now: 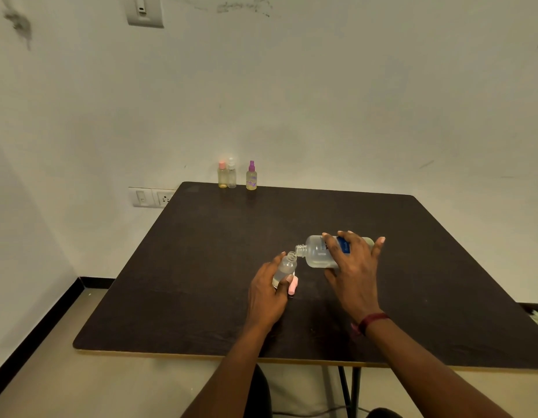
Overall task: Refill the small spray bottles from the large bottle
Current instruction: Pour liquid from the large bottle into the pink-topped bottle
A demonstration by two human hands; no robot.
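Right hand (353, 260) fingers wrapped round large bottle (320, 254), long axis near-horizontal, neck pointing left. Left hand (269, 292) fingers clasp small spray bottle (285, 268), tilted, open mouth touching large bottle's neck. Both near table (201, 267) centre. Pink cap (292, 288) beside left hand.

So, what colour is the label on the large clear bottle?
The label on the large clear plastic bottle is blue; head view shows it.
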